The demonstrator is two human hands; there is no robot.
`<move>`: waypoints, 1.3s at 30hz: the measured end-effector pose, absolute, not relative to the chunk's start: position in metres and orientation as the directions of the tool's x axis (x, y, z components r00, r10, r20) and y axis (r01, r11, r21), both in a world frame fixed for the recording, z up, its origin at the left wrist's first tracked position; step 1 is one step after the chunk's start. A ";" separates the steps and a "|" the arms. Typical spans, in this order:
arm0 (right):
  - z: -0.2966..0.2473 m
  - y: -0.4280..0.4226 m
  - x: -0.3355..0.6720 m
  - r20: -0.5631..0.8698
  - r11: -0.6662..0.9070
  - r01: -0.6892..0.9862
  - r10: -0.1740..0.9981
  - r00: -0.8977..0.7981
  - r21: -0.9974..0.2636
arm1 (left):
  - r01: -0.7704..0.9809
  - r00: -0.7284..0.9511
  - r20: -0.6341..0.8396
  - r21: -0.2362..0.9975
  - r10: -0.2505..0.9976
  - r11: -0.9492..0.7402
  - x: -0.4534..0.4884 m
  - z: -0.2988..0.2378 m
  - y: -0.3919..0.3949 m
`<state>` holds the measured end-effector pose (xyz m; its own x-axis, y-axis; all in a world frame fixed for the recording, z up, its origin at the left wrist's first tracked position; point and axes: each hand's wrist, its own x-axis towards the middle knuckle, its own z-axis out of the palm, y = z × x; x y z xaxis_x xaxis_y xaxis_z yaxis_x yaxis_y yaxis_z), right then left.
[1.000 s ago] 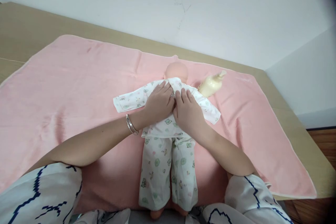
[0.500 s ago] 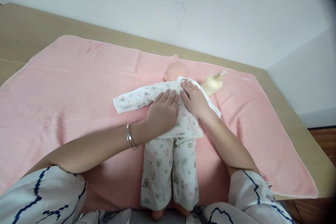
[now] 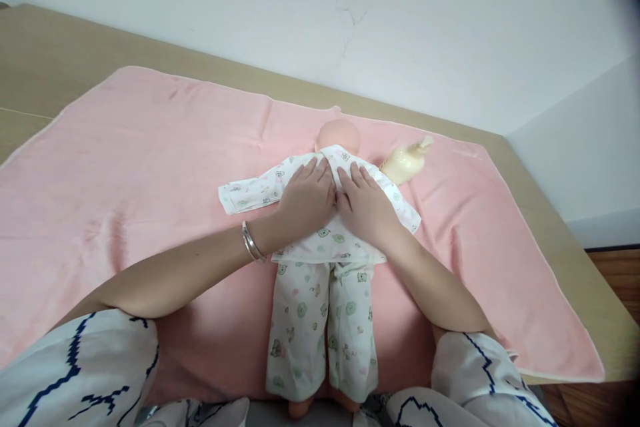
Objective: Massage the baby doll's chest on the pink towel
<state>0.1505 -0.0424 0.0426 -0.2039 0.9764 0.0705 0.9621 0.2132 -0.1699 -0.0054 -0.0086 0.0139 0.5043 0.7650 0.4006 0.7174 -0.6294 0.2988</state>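
Note:
A baby doll (image 3: 338,135) lies on its back on a pink blanket (image 3: 140,167), feet toward me. It wears a white printed shirt (image 3: 255,188) and matching trousers (image 3: 320,327). My left hand (image 3: 306,199), with a silver bangle on the wrist, rests flat on the left half of the doll's chest, fingers stretched out. Beside it, my right hand (image 3: 367,203) lies flat on the right half, fingers extended toward the collar. The two hands touch at the shirt's middle. One doll arm (image 3: 406,159) sticks out bare at the right, outside the sleeve.
The blanket covers a light wooden surface (image 3: 45,60) that runs along a white wall (image 3: 450,33). The surface's right edge (image 3: 595,293) drops to a wooden floor. My patterned sleeves fill the lower corners.
Half a second ago my right hand was up at the shirt's collar and the left lay lower; now both hands lie side by side on the chest, pressing the shirt front flat.

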 end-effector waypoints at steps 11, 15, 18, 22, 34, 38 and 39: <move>0.041 -0.051 0.142 0.124 0.199 0.973 0.975 -0.185 -0.115 | 0.707 0.489 0.289 0.421 0.823 -0.568 -0.005 0.023 -0.013; 0.042 -0.068 0.137 0.133 0.280 0.957 0.954 -0.269 -0.070 | 0.687 0.459 0.334 0.454 0.823 -0.567 -0.003 0.012 -0.009; 0.043 -0.052 0.146 0.120 0.290 0.949 0.954 -0.276 -0.125 | 0.673 0.418 0.362 0.493 0.834 -0.551 -0.003 0.004 -0.012; 0.047 -0.028 0.164 0.089 0.260 0.942 0.965 -0.246 -0.211 | 0.627 0.372 0.418 0.545 0.829 -0.557 -0.005 -0.003 -0.013; 0.045 -0.038 0.152 0.314 0.331 0.908 0.917 -0.246 -0.255 | 0.599 0.299 0.472 0.583 0.829 -0.549 -0.004 -0.014 -0.011; 0.036 -0.030 0.153 0.238 0.324 0.884 0.938 -0.253 -0.338 | 0.598 0.298 0.473 0.585 0.829 -0.548 -0.005 -0.016 -0.010; 0.037 -0.032 0.153 0.272 0.331 0.879 0.931 -0.244 -0.343 | 0.594 0.299 0.474 0.586 0.828 -0.551 -0.005 -0.016 -0.010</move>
<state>0.1535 -0.0321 0.0372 -0.2441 0.9308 0.2722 0.8792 0.3309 -0.3429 -0.0049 -0.0097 -0.0157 0.2993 0.8280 0.4742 0.5944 -0.5505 0.5862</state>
